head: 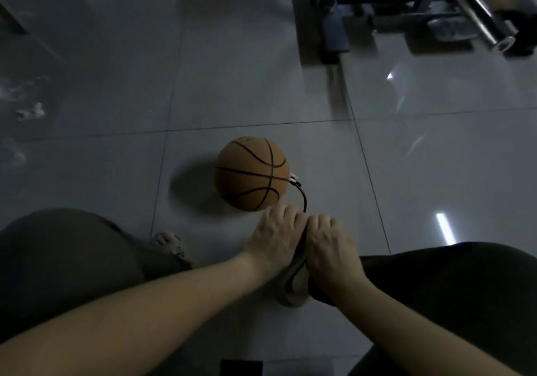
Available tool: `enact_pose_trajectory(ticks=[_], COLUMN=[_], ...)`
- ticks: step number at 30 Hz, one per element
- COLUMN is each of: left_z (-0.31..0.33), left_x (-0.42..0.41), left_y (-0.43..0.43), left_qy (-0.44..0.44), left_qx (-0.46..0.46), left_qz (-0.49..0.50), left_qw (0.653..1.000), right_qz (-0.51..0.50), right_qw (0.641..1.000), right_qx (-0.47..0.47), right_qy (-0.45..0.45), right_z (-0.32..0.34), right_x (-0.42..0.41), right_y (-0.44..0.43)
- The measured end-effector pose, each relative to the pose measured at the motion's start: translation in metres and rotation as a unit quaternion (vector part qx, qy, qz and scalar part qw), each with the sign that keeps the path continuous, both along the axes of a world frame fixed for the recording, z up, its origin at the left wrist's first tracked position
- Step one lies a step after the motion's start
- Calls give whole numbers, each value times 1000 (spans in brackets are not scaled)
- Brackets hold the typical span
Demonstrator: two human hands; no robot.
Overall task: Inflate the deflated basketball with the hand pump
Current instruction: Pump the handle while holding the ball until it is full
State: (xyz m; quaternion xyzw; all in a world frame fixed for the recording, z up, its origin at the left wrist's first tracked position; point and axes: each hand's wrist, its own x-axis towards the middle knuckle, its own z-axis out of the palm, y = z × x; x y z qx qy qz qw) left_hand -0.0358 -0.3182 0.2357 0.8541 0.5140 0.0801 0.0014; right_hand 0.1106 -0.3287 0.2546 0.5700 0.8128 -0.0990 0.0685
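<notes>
Left hand (276,237) and right hand (327,245) are gripping the hand pump (293,282) together, likely for pushing force. Its hose (304,198) is feeding the basketball (251,173), sitting on the floor (203,99) just ahead.

No lettering I can read anywhere; the faint mark near the top of my basketball (252,173) is too dim and blurred to make out as words.
</notes>
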Motion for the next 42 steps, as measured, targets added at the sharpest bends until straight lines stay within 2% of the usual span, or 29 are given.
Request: enact_pose_trajectory(ticks=[6,10,15,19,21,27,33,39,42], left_z=[-51,-45,35,100,109,35,-24,-41,-24], left_x=[8,8,5,-5,-8,-6,-6,13,16], left_y=[11,21,42,46,41,-2,-8,11,26], left_qy=[7,29,47,-26,-38,-25,-11,23,46], left_qx=[-63,-79,-99,-19,19,11,-42,-87,-99], left_qz=[21,2,-3,-33,-46,-53,12,36,38], left_qw=[998,996,994,999,998,998,999,995,993], right_qz=[-16,-14,-22,-19,-9,-25,-8,-30,-21], right_qw=[998,997,998,998,996,997,1000,998,998], right_qx=[-41,-62,-58,35,67,21,-21,-41,-50], right_qy=[-52,-43,26,46,59,72,-1,-33,-14], right_z=[-30,-24,41,101,113,46,-13,-36,-15], right_x=[-6,-5,-1,5,7,1,-10,-1,1], right_y=[13,21,51,50,42,-7,-1,19,35])
